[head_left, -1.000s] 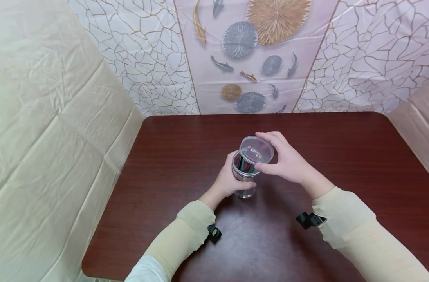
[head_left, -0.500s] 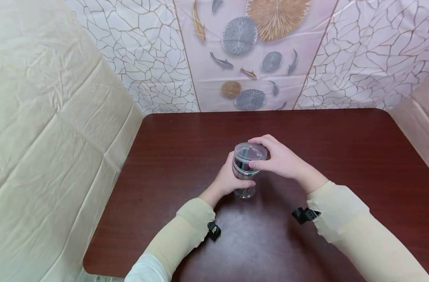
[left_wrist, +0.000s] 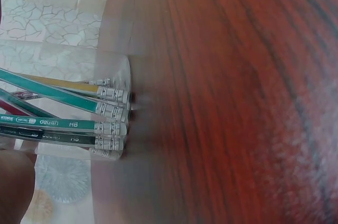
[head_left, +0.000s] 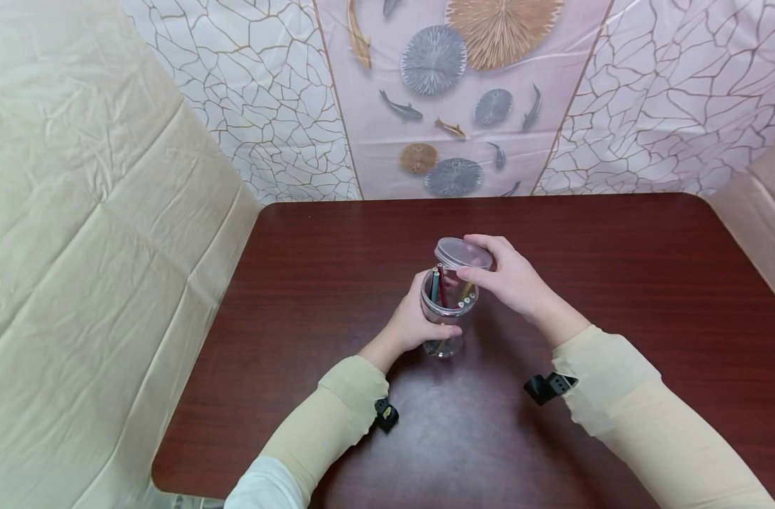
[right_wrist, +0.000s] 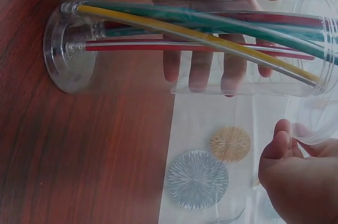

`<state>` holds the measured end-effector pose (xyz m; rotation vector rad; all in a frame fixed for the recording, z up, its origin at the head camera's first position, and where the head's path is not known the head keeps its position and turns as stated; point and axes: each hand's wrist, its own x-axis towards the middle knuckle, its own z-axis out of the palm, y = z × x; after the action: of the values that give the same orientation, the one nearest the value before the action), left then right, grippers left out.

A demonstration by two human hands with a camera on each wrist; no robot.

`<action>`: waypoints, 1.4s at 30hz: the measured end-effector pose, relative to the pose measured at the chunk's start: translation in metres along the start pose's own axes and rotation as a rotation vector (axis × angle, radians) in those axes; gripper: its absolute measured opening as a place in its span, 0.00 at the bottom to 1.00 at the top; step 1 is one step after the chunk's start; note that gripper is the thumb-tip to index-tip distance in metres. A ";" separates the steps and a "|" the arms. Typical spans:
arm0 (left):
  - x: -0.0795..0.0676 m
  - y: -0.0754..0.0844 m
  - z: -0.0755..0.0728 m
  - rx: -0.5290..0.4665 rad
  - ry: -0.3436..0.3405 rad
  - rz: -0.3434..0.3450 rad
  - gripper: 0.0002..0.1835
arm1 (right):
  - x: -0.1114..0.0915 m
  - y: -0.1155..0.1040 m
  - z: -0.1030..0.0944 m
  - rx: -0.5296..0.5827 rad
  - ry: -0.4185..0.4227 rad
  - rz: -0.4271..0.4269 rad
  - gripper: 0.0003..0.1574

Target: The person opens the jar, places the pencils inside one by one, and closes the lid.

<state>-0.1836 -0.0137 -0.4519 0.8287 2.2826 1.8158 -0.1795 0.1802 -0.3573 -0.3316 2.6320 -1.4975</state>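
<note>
A clear plastic jar (head_left: 443, 346) stands on the table. My left hand (head_left: 409, 324) holds it round the middle, and its fingers show through the wall in the right wrist view. Several pencils (left_wrist: 79, 123) in green, red, yellow and black lean inside, their capped ends (left_wrist: 112, 129) at the jar's bottom. In the head view the pencils' other ends (head_left: 440, 283) show at the open mouth. My right hand (head_left: 513, 278) pinches the round clear lid (head_left: 462, 253) by its edge. The lid is tilted over the far right side of the mouth; whether it touches the rim I cannot tell.
The dark red-brown wooden table (head_left: 311, 268) stretches round the jar, with rounded back corners. Behind it hangs a patterned sheet (head_left: 451, 106); a cream cover (head_left: 107, 212) lines the left side. Each wrist carries a small black camera (head_left: 543, 387).
My right hand brought the lid down over the jar's mouth, then shifted it back and up, uncovering the pencil ends. The left hand and jar have stayed in place.
</note>
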 end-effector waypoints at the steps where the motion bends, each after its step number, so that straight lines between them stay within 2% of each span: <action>1: 0.000 0.000 0.000 0.001 0.001 -0.002 0.51 | 0.000 0.000 0.000 -0.007 -0.001 -0.001 0.40; 5: -0.001 0.001 0.000 0.009 -0.001 -0.031 0.51 | 0.005 0.000 0.004 -0.070 -0.026 0.005 0.42; 8: -0.002 0.003 -0.001 0.011 -0.003 -0.053 0.52 | 0.011 -0.001 0.005 -0.097 -0.059 0.058 0.44; 11: -0.001 0.004 -0.001 0.004 -0.009 -0.043 0.52 | 0.017 -0.002 0.005 -0.098 -0.071 0.121 0.45; 18: 0.001 0.002 -0.001 0.028 -0.003 -0.004 0.52 | 0.018 -0.009 0.004 -0.095 -0.009 0.142 0.49; 24: 0.003 0.001 -0.003 0.008 -0.003 0.015 0.52 | 0.020 -0.010 0.008 -0.031 0.023 0.183 0.53; 28: 0.003 0.002 -0.003 0.002 -0.013 0.014 0.52 | 0.019 -0.009 0.010 0.006 0.030 0.179 0.51; 32: 0.003 0.001 -0.002 -0.032 -0.027 0.029 0.52 | 0.012 -0.009 0.008 0.068 0.074 0.104 0.49; 35: 0.002 0.001 -0.001 -0.032 -0.027 0.026 0.52 | 0.003 -0.007 0.005 0.075 0.101 0.001 0.47; 39: 0.000 0.001 0.000 0.016 -0.005 -0.013 0.52 | -0.010 -0.002 0.003 -0.015 0.036 -0.149 0.51; 42: 0.000 0.000 0.000 0.038 0.008 -0.031 0.52 | -0.015 0.002 0.006 -0.066 -0.037 -0.220 0.52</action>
<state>-0.1836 -0.0141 -0.4523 0.7889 2.3287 1.7712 -0.1642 0.1798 -0.3624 -0.6675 2.6934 -1.4478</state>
